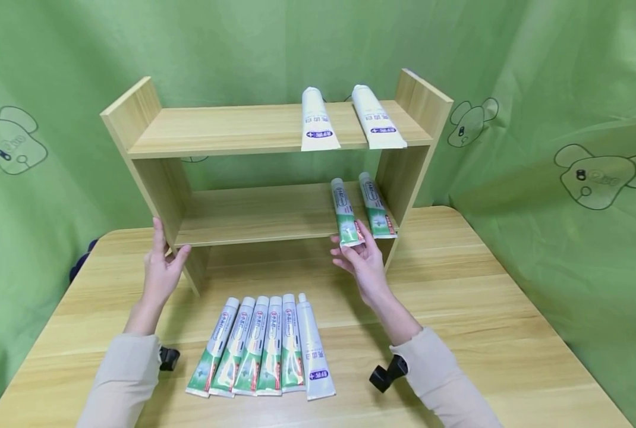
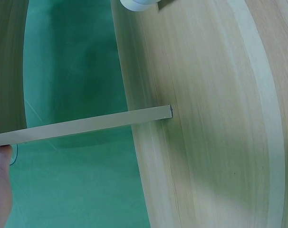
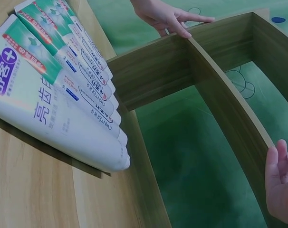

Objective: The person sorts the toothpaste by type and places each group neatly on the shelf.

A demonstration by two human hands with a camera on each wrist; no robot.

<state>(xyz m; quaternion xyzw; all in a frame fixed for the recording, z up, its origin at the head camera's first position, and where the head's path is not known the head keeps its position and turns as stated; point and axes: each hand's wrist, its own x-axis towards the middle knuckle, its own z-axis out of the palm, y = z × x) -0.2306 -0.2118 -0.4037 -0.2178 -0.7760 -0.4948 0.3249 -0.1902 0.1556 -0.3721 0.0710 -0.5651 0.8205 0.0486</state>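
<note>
At the front of a wooden two-tier shelf (image 1: 270, 196), my right hand (image 1: 368, 267) holds the flat end of a green-and-white toothpaste tube (image 1: 346, 214) lying on the lower tier. In the right wrist view that hand (image 3: 282, 190) is at the tier's front edge, and the tube is mostly out of sight. Just right of it lies a matching toothpaste tube (image 1: 377, 205). My left hand (image 1: 163, 270) touches the shelf's left side panel with extended fingers; its thumb is near the lower tier's corner. Only part of this hand (image 2: 0, 185) shows in the left wrist view.
Two white toothpaste tubes (image 1: 318, 119) lie on the upper tier, at the right. On the table (image 1: 484, 333), in front of the shelf, several green-and-white tubes (image 1: 256, 348) lie side by side, with one white tube (image 1: 314, 351) at their right. Green curtain (image 1: 564, 89) surrounds the table.
</note>
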